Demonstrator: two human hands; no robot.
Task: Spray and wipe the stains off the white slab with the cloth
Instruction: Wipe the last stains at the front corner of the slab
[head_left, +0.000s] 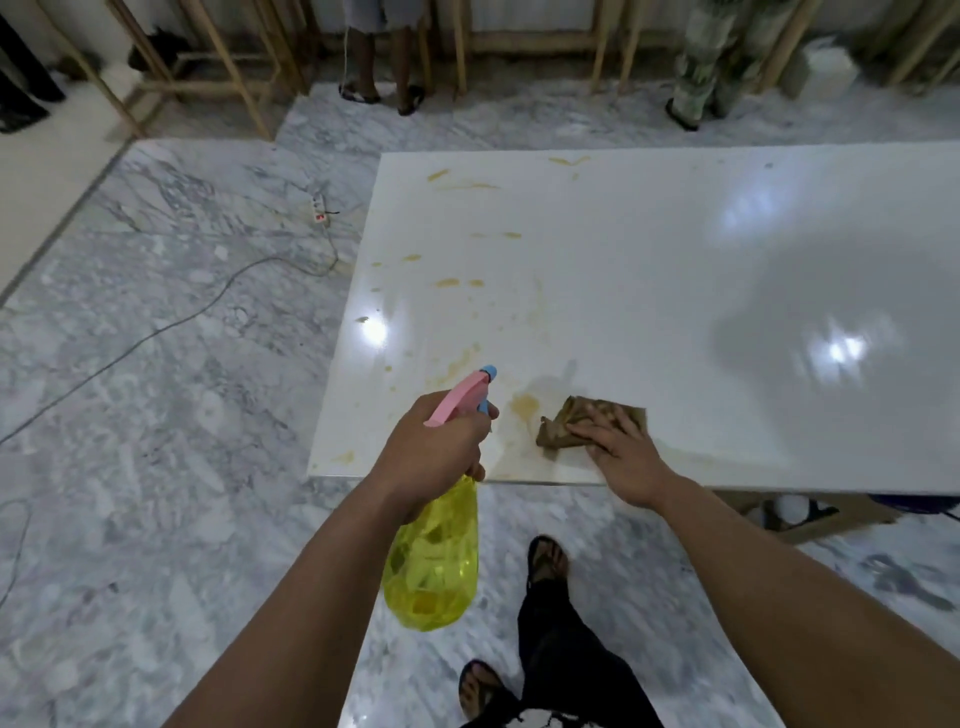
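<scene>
A glossy white slab (675, 291) lies low over the marble floor, with several yellow-brown stains (524, 404) scattered over its left half. My left hand (441, 447) grips a yellow spray bottle (434, 561) by its pink and blue trigger head, nozzle aimed at the slab's near-left part. My right hand (621, 449) lies flat, fingers spread, pressing a crumpled brown cloth (571, 423) onto the slab near its front edge, just right of a large stain.
A power strip (319, 208) and its grey cable (171, 322) lie on the floor left of the slab. Two people's legs (382, 67) stand beyond the far edge by wooden frames (249, 62). My own sandalled feet (545, 561) are below the slab's front edge.
</scene>
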